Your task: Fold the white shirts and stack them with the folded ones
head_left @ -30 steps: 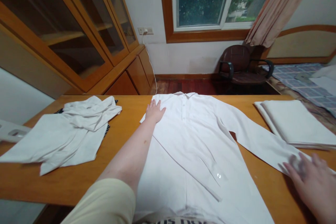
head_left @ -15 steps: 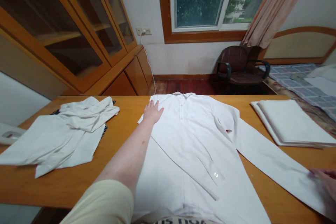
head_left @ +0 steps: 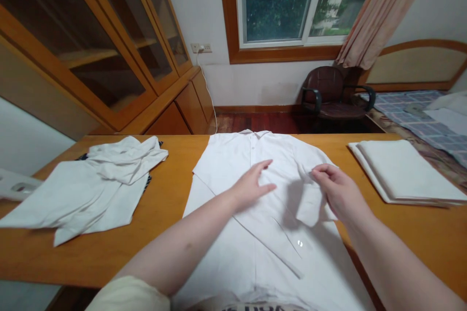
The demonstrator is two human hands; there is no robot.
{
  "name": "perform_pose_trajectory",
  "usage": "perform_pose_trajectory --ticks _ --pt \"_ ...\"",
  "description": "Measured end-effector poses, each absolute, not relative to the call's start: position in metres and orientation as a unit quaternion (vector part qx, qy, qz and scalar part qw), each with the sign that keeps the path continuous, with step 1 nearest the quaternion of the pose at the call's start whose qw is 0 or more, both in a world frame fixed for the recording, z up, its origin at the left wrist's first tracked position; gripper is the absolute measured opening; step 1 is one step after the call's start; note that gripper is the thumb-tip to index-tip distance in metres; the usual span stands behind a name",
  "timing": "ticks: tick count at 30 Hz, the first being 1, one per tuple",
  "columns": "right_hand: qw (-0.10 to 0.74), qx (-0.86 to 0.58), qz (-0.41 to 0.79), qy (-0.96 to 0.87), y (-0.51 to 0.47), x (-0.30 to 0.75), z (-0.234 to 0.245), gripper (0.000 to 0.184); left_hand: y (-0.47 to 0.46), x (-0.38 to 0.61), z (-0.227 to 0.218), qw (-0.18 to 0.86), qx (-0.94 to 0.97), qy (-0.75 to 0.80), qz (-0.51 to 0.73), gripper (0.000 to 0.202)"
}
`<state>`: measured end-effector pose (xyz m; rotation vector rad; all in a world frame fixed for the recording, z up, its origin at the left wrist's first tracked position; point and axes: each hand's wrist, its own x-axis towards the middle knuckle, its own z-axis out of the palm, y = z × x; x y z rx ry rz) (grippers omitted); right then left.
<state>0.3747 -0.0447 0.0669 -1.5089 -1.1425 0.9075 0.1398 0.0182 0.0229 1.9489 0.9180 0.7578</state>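
From where I stand, the right hand (head_left: 337,189) pinches a sleeve (head_left: 312,204) between thumb and fingers, its loose end drooping over the shirt's chest. The left hand (head_left: 255,184) is spread, thumb well apart from the fingers, gripping nothing (whether it brushes the cloth, I cannot tell). Below both, the white button-up shirt (head_left: 262,238) lies flat on the wooden table (head_left: 168,194), collar right at the far edge, the other sleeve slanting across its front. A broad band of wood separates it from the crumpled white cloth (head_left: 102,187) leftward; a narrower gap runs to the folded white cloth stack (head_left: 412,170) rightward. Beyond the far edge stands an armchair (head_left: 328,90).
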Motion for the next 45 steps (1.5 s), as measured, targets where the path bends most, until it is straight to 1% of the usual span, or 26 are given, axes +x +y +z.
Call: perform_pose_trajectory --ticks 1,2,3,4,5,6,8,9,11,12,14,15,17,20,22,24,28,30,33,35,38,40,42,45 --pt "0.487 -0.607 0.410 -0.476 -0.040 0.361 0.062 0.036 0.001 0.148 0.025 0.475 0.768 0.321 0.284 0.087" --pt "0.481 -0.587 0.437 -0.483 -0.037 0.348 0.057 0.037 -0.013 0.154 0.026 0.507 0.760 0.303 0.274 0.101" --pt "0.476 -0.563 0.466 -0.489 -0.034 0.336 0.052 0.037 -0.024 0.158 0.025 0.510 0.755 0.308 0.272 0.111" --pt "0.469 -0.543 0.487 -0.498 -0.033 0.326 0.047 0.037 -0.031 0.160 0.023 0.504 0.748 0.329 0.280 0.114" --pt "0.458 -0.527 0.505 -0.507 -0.031 0.317 0.043 0.036 -0.034 0.160 0.019 0.493 0.736 0.360 0.292 0.110" --pt "0.439 -0.513 0.521 -0.522 -0.029 0.312 0.039 0.036 -0.035 0.159 0.013 0.485 0.720 0.392 0.304 0.102" --pt "0.378 -0.493 0.532 -0.575 -0.024 0.312 0.033 0.033 -0.029 0.154 0.000 0.494 0.677 0.439 0.322 0.083" --pt "0.342 -0.492 0.514 -0.614 -0.020 0.318 0.032 0.031 -0.024 0.149 -0.007 0.509 0.657 0.449 0.327 0.075" --pt "0.285 -0.520 0.412 -0.692 -0.009 0.341 0.030 0.027 -0.016 0.140 -0.016 0.540 0.622 0.452 0.343 0.066" --pt "0.271 -0.553 0.325 -0.717 -0.003 0.356 0.027 0.026 -0.013 0.135 -0.018 0.549 0.610 0.449 0.354 0.063" --pt "0.271 -0.622 0.168 -0.715 0.012 0.392 0.019 0.029 -0.009 0.124 -0.017 0.555 0.596 0.446 0.371 0.057" --pt "0.274 -0.644 0.124 -0.704 0.018 0.410 0.012 0.032 -0.008 0.118 -0.015 0.559 0.593 0.445 0.371 0.052" --pt "0.282 -0.669 0.092 -0.681 0.029 0.440 -0.005 0.036 -0.006 0.107 -0.008 0.567 0.594 0.450 0.349 0.038" --pt "0.319 -0.701 0.109 -0.628 0.037 0.464 -0.025 0.040 0.000 0.091 0.000 0.537 0.626 0.473 0.310 0.019" --pt "0.348 -0.731 0.126 -0.573 0.039 0.466 -0.030 0.044 0.005 0.083 0.002 0.497 0.651 0.488 0.302 0.019" --pt "0.361 -0.751 0.141 -0.535 0.039 0.462 -0.030 0.048 0.010 0.078 0.002 0.482 0.655 0.500 0.297 0.026" --pt "0.385 -0.754 0.165 -0.506 0.039 0.455 -0.030 0.048 0.014 0.073 0.004 0.545 0.605 0.503 0.292 0.032" --pt "0.445 -0.731 0.199 -0.478 0.040 0.455 -0.033 0.048 0.014 0.071 0.006 0.581 0.564 0.504 0.300 0.031" --pt "0.550 -0.657 0.299 -0.419 0.042 0.455 -0.037 0.050 0.015 0.067 0.010 0.621 0.510 0.503 0.318 0.032" --pt "0.577 -0.616 0.348 -0.408 0.042 0.453 -0.038 0.049 0.017 0.061 0.014 0.672 0.470 0.466 0.332 0.037" --pt "0.569 -0.603 0.361 -0.427 0.043 0.450 -0.039 0.049 0.021 0.052 0.020 0.739 0.414 0.391 0.359 0.041" --pt "0.544 -0.612 0.344 -0.460 0.042 0.448 -0.040 0.050 0.024 0.046 0.021 0.747 0.407 0.381 0.362 0.040" --pt "0.496 -0.636 0.312 -0.502 0.041 0.446 -0.041 0.049 0.026 0.042 0.020 0.733 0.430 0.403 0.340 0.039" --pt "0.395 -0.688 0.263 -0.549 0.039 0.445 -0.036 0.041 0.029 0.040 0.015 0.698 0.491 0.432 0.290 0.042"
